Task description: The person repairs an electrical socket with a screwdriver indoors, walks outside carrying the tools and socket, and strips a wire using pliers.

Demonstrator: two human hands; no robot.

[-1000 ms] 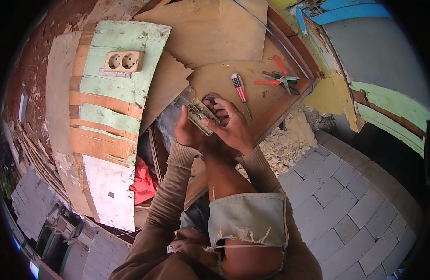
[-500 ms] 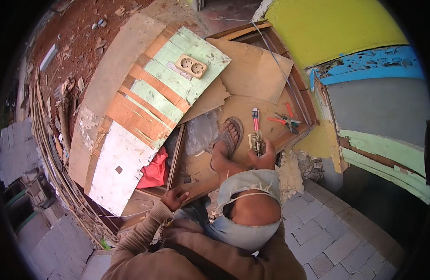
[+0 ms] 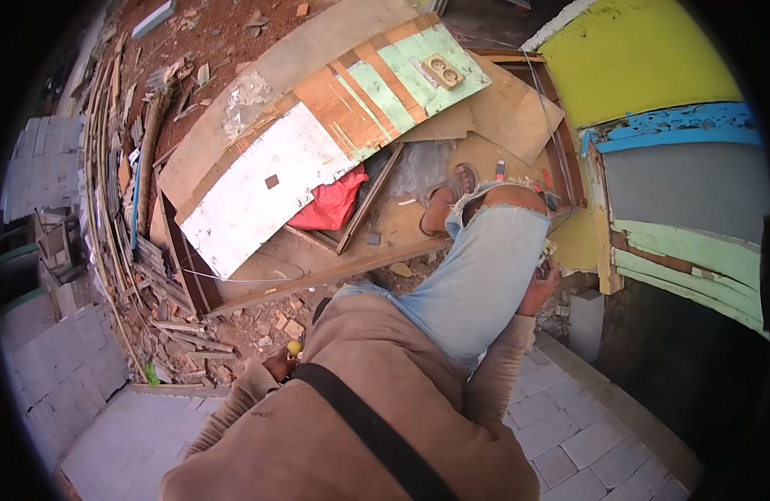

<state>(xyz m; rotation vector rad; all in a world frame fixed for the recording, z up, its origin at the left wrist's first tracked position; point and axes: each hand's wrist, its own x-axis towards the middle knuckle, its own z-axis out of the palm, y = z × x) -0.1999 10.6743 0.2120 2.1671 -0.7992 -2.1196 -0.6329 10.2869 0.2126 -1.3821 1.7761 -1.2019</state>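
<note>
My left hand (image 3: 278,366), low at the left by my hip, is closed at a small round yellow object (image 3: 294,347); what it is I cannot make out. Beside my right knee, my right hand (image 3: 537,292) grips the small open socket part (image 3: 549,249), partly hidden by the hand and the jeans. The striped screwdriver (image 3: 500,170) shows only its handle end beyond the knee. Of the red-handled pliers (image 3: 546,179), just a bit is visible there.
A painted panel (image 3: 293,154) bearing a double socket (image 3: 443,72) lies across the wooden frame. Under its edge is a red bag (image 3: 331,203). Rubble and sticks (image 3: 189,338) lie left, grey paving (image 3: 560,426) at lower right.
The view has turned and the body has leaned back. My left hand has left the socket part and moved down to the hip, now at a yellow object. My right hand has kept the socket part.
</note>
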